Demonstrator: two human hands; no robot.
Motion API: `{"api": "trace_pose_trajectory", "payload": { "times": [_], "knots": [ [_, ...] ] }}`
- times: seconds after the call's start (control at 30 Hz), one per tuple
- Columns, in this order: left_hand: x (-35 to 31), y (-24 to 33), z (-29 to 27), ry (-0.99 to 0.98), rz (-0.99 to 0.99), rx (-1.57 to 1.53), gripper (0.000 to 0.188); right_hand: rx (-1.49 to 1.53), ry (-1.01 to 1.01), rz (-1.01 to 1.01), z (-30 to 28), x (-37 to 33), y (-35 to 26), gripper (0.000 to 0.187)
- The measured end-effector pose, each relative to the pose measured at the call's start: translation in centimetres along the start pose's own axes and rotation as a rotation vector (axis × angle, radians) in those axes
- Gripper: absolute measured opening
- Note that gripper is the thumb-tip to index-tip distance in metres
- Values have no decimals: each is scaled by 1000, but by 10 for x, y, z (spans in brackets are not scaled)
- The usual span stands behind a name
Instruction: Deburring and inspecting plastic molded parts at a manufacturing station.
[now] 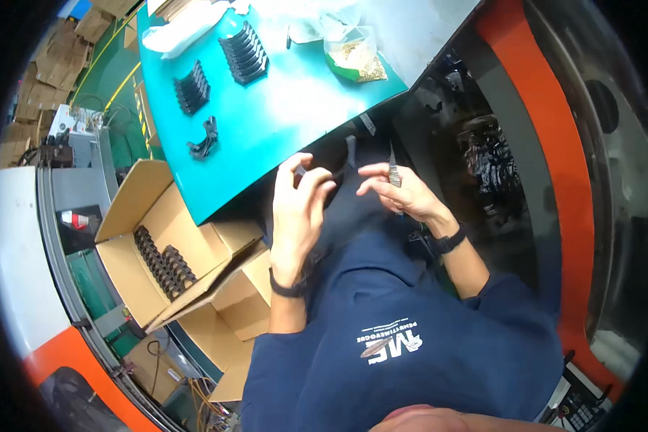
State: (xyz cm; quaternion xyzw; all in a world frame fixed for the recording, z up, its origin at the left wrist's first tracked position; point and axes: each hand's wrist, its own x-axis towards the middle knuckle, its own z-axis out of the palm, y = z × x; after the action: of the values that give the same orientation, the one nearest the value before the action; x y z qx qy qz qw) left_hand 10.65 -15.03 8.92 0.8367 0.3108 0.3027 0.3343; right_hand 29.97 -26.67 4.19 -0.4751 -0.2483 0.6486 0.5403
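Note:
My left hand [297, 209] is raised in front of my dark trousers, its fingers curled in a pinch. A small greyish bit shows between the fingers, too little of it to name. My right hand [409, 194] is a short way to the right, with a slim pointed knife [394, 173] held between its fingers. The wrapped handle lies against the hand and the narrow tip points away from me. The two hands are apart, just off the near edge of the turquoise table [266, 137]. Each wrist wears a black band.
On the table are two rows of black ribbed parts [244, 54] [192, 88], a single black part [205, 139] and a bag of small brass-coloured pieces [358, 59]. At left, an open carton [187, 209] contains more black parts. An orange-edged machine [547, 144] stands at right.

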Motion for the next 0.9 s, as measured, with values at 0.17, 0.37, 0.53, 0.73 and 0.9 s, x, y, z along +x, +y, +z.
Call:
{"api": "trace_pose_trajectory", "payload": {
  "times": [0.17, 0.37, 0.53, 0.73, 0.9],
  "knots": [
    [-26, 34, -27, -11, 94, -5, 30, -158, 89, -143, 62, -26, -62, 39],
    [-48, 51, -28, 237, 4, -587, 65, -46, 103, -183, 92, -47, -78, 23],
    [-57, 67, -26, 368, -175, -884, 76, -1, 129, -97, 107, -51, -83, 21],
    [-59, 68, -28, 432, -86, -885, 73, -79, 7, -149, 102, -52, -83, 28],
    [-59, 68, -26, 484, -100, -896, 66, -322, -3, -416, 98, -50, -73, 40]
  ]
}}
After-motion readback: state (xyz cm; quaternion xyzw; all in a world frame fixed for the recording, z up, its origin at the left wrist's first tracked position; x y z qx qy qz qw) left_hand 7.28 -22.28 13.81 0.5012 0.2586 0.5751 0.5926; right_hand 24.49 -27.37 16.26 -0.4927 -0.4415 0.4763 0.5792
